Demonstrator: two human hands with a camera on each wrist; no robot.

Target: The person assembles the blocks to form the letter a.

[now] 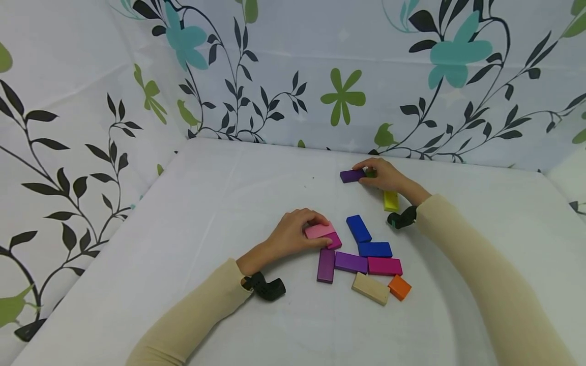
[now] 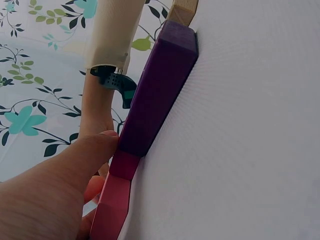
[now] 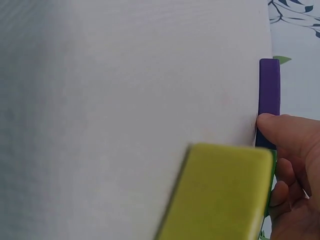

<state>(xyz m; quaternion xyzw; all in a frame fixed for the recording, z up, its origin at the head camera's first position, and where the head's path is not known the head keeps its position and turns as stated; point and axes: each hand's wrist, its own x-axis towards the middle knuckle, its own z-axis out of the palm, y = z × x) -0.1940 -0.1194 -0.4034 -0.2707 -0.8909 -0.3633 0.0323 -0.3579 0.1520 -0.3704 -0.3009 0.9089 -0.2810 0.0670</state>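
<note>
My left hand [image 1: 295,231] pinches a pink wooden block [image 1: 319,231] and a magenta block [image 1: 334,240] lying side by side, thumb on the near side, fingers on the far side. In the left wrist view the thumb lies by the magenta block [image 2: 124,166], close to a purple block [image 2: 157,90]. Further back, my right hand [image 1: 386,175] holds one end of a dark purple block [image 1: 351,176] between thumb and fingers. A green block [image 1: 371,173] is partly hidden under that hand. The yellow block [image 1: 391,201] lies below the right palm, large in the right wrist view.
Between the hands lie two blue blocks [image 1: 358,229]. Nearer are an upright-lying plum block [image 1: 326,266], a violet block [image 1: 351,262], a crimson block [image 1: 384,266], a natural wood block [image 1: 371,288] and an orange block [image 1: 400,287]. A patterned cloth [image 1: 284,61] hangs behind the white table [image 1: 256,183].
</note>
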